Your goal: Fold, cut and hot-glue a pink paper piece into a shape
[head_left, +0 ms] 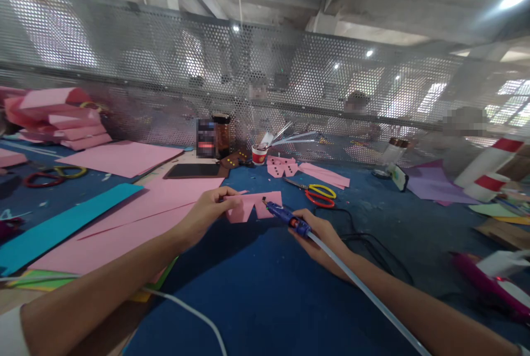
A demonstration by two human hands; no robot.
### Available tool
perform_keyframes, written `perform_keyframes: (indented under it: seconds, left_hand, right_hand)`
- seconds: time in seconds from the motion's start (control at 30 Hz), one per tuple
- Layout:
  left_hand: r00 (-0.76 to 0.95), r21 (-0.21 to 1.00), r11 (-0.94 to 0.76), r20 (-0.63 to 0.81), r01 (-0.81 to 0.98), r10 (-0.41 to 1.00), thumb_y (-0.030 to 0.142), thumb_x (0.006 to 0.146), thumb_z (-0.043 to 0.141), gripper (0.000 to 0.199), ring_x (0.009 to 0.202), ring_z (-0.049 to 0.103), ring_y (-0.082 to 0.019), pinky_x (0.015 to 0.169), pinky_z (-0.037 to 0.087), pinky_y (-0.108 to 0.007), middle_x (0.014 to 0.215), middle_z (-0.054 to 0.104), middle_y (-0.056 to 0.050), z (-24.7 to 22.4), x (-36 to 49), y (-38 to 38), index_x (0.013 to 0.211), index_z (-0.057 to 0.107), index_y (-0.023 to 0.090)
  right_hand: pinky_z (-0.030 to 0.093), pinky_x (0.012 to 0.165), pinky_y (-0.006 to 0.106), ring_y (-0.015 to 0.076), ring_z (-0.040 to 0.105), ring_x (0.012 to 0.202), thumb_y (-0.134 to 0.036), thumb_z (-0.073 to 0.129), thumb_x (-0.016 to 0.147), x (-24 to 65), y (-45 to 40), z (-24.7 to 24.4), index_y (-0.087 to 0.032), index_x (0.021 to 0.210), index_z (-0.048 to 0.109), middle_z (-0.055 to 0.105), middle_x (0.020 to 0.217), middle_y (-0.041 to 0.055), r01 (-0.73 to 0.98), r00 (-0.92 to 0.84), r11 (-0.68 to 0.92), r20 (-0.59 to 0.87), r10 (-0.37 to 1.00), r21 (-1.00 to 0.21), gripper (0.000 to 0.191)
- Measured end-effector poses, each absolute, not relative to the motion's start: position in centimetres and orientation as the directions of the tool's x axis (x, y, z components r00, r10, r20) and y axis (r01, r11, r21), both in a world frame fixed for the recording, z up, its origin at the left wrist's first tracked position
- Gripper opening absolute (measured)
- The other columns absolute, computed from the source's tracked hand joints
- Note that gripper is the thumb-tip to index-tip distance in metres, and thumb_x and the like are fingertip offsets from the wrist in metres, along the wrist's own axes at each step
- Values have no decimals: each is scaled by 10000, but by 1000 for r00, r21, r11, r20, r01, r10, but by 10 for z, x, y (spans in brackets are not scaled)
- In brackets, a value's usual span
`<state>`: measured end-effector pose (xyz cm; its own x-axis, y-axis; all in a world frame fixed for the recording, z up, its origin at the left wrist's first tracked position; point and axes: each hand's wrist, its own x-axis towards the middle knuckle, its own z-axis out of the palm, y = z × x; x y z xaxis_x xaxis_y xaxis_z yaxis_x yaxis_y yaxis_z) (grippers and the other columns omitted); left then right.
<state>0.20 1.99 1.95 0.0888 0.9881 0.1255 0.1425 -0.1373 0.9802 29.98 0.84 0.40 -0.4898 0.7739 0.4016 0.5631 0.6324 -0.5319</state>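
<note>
My left hand [209, 212] pinches the left end of a pink paper cutout [239, 211], which has a notch in its lower edge. In my right hand [321, 237] is a blue hot glue gun [285, 218], with a long clear glue stick [360, 284] trailing from its back. The dark nozzle meets or hovers just over the cutout's upper right part; I cannot tell whether it touches. Beyond lie scissors [321, 193] with yellow and red handles, and a similar pink cutout [282, 167] with dark dots.
Pink sheets [136, 226] and a teal strip [74, 223] cover the left side. A red-and-white paper cup [259, 154] holds clear sticks near the perforated metal screen [290, 85]. Black cable [368, 240] runs at right, near a magenta glue gun [492, 284]. People sit behind the screen.
</note>
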Motion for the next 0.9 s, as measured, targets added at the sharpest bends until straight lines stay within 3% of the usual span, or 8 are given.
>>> perform_keyframes:
  seconds: [0.2, 0.47, 0.9]
  left_hand:
    - [78, 984, -129, 120, 123, 990, 409, 763, 724, 255, 649, 526, -138, 612, 426, -242, 705, 582, 18, 20, 3, 20, 816, 647, 172]
    - [77, 984, -137, 128, 117, 989, 408, 769, 721, 264, 651, 526, -140, 617, 436, -255, 722, 586, 6, 22, 3, 19, 822, 642, 161]
    - [88, 981, -135, 123, 141, 988, 417, 768, 714, 249, 658, 543, -150, 622, 431, -251, 722, 582, 11, 21, 3, 19, 801, 649, 180]
  right_hand:
    - [434, 615, 231, 174, 632, 696, -218, 580, 846, 301, 9, 3, -222, 1138, 552, 676, 868, 27, 575, -481, 619, 391, 785, -535, 293]
    - [391, 528, 207, 127, 539, 588, -285, 572, 896, 300, 5, 6, -223, 1120, 553, 612, 776, -11, 497, -408, 540, 366, 836, -679, 233]
    - [412, 571, 219, 141, 574, 614, -266, 568, 888, 300, 8, 5, -221, 1104, 557, 633, 785, -2, 562, -429, 589, 404, 808, -581, 221]
